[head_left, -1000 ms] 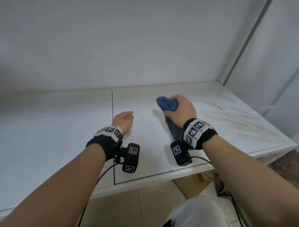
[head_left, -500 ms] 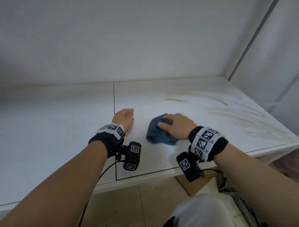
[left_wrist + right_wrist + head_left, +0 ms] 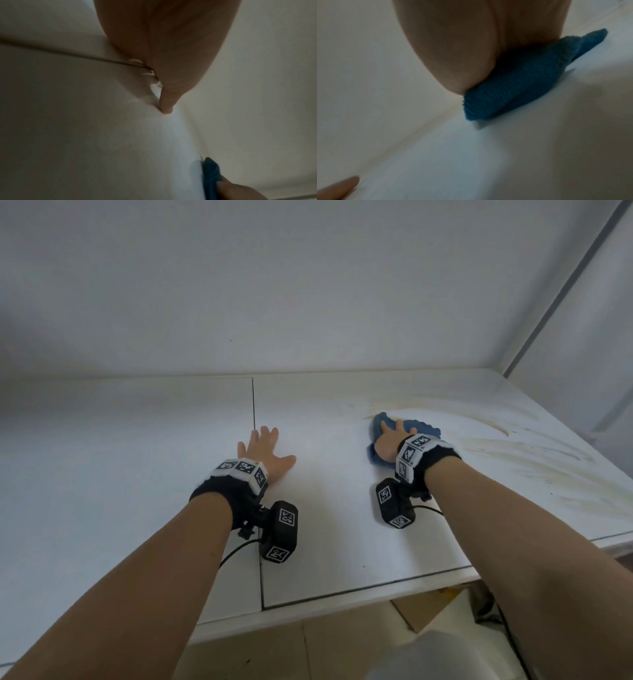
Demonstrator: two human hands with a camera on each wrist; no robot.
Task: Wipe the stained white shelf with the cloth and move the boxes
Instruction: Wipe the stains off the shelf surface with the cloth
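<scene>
The white shelf (image 3: 342,525) carries yellow-brown stains (image 3: 531,460) over its right half. A blue cloth (image 3: 421,428) lies on it at the left end of the stains, under my right hand (image 3: 390,440), which presses it flat with fingers extended. In the right wrist view the cloth (image 3: 513,92) bunches beneath my palm (image 3: 462,47). To the left my left hand (image 3: 265,448) rests flat on the shelf, fingers spread, holding nothing; the left wrist view shows it (image 3: 164,54) with the cloth (image 3: 211,175) beyond. No boxes stand on the shelf.
A dark seam (image 3: 255,405) splits the shelf just left of my left hand. A white back wall and a right side panel (image 3: 582,320) enclose it. Under the front edge, a cardboard box (image 3: 424,607) sits on the tiled floor.
My right hand set the cloth down and has slid it back and to the right, onto the edge of the stains. My left hand went from a loose fist to flat and spread.
</scene>
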